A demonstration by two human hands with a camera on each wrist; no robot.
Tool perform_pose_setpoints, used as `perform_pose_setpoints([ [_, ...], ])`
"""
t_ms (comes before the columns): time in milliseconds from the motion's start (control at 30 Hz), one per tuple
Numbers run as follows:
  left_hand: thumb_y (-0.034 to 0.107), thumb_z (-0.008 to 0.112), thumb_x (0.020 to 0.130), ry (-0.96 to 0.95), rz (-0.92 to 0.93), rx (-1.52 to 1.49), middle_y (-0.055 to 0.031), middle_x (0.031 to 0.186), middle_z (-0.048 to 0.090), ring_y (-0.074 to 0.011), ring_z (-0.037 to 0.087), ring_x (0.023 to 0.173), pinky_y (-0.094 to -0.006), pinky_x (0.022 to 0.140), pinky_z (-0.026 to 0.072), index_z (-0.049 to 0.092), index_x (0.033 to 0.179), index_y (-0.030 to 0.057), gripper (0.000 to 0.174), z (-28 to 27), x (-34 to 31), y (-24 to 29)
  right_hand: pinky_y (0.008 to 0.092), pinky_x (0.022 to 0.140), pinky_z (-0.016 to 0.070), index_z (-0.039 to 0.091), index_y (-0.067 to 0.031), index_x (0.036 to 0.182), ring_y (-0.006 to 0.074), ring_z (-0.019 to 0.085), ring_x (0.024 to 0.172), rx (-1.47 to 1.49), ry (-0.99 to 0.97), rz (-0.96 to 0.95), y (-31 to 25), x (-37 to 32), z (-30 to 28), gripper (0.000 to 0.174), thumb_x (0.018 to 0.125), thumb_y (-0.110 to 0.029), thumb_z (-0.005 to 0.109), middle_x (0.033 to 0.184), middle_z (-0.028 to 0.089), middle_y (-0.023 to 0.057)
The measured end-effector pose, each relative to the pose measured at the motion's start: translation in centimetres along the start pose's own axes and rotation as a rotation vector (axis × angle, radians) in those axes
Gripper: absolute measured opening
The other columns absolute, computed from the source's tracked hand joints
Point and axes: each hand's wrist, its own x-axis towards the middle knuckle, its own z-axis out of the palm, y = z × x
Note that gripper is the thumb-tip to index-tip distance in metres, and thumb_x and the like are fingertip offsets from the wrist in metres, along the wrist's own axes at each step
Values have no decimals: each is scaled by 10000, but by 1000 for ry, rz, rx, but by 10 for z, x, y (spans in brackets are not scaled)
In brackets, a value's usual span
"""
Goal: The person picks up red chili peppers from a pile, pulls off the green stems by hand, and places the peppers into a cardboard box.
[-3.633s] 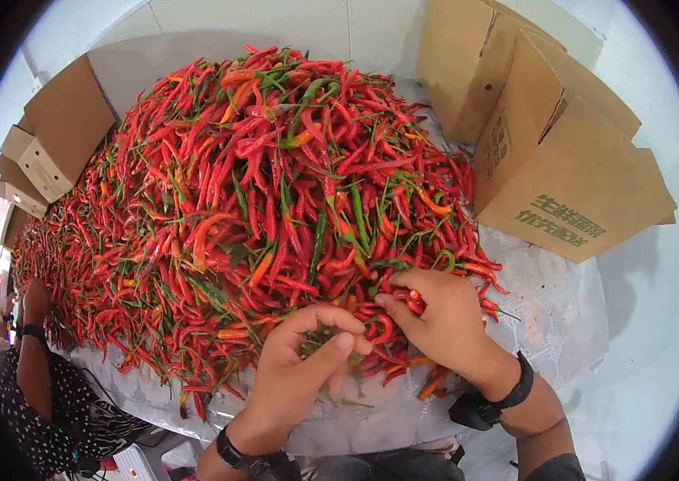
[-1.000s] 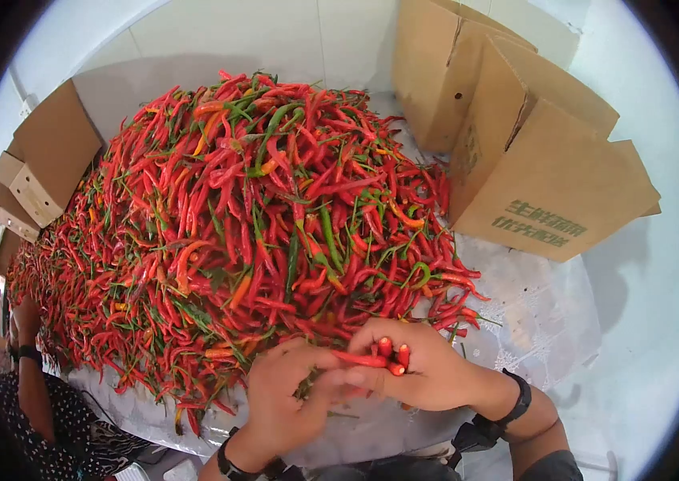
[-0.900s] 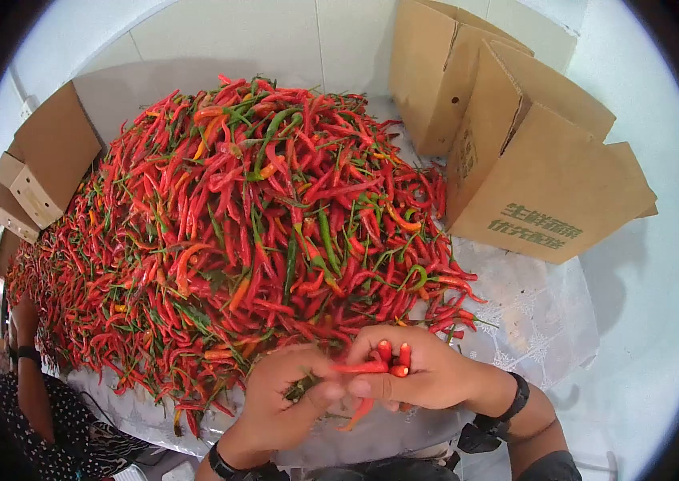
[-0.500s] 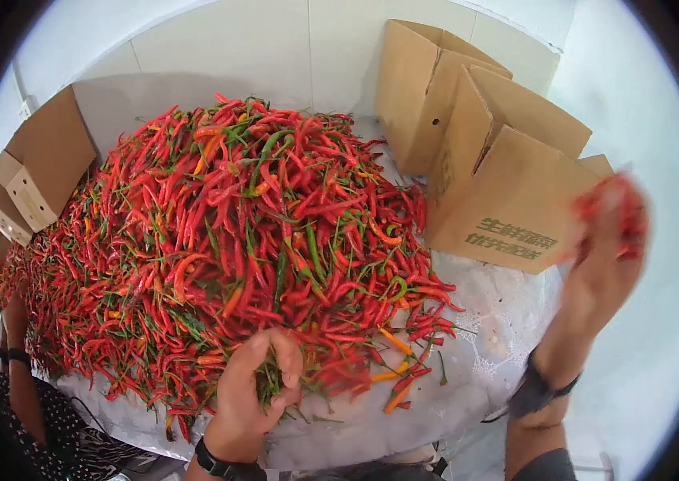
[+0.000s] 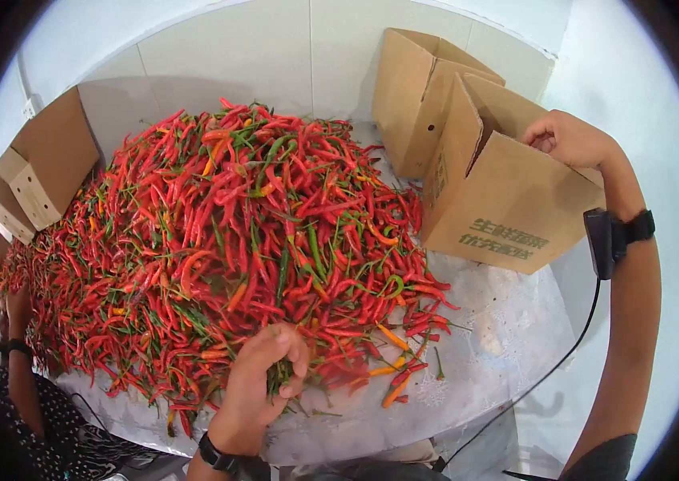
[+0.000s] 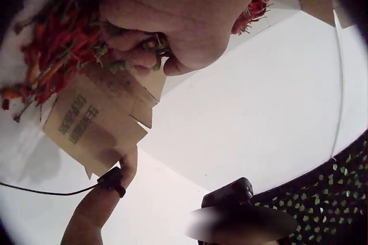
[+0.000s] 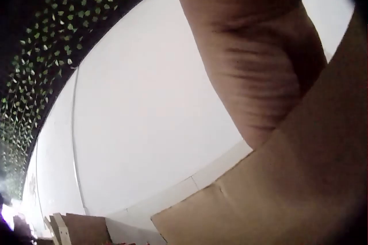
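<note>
My left hand (image 5: 263, 377) is at the front edge of a big heap of red chili peppers (image 5: 275, 232). Its curled fingers hold a bunch of green chili stems (image 5: 279, 373); the left wrist view also shows these stems (image 6: 154, 44) between fingers and thumb. My right hand (image 5: 576, 140) reaches over the rim of an open cardboard box (image 5: 508, 200) at the right, fingers bent down into the opening. Fingertips are mostly hidden there, and I cannot tell whether they hold anything. In the right wrist view the box wall (image 7: 276, 187) covers the fingers.
A second cardboard box (image 5: 404, 104) stands behind the first. More cartons (image 5: 55, 156) are at the far left, near another person's arm (image 5: 23, 385). A few orange chilies (image 5: 394, 337) and loose stems lie on the plastic-covered table (image 5: 500, 321). A black cable (image 5: 548, 373) hangs from my right wrist.
My right hand picked up a bunch of red chilies, brought them together near the left hand, then swung right and up to the box. The left hand keeps its stems.
</note>
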Motion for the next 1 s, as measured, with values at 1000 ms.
perform_pose_setpoints([
  [1000,130,643,834,17,379,912,-58,766,638,-136,597,692,-260,634,458,630,960,20,168,8,-1,-12,235,749,483,552,-18,967,77,574,843,1507,-161,-252,-152,-75,264,157,840,-22,644,894,569,21],
])
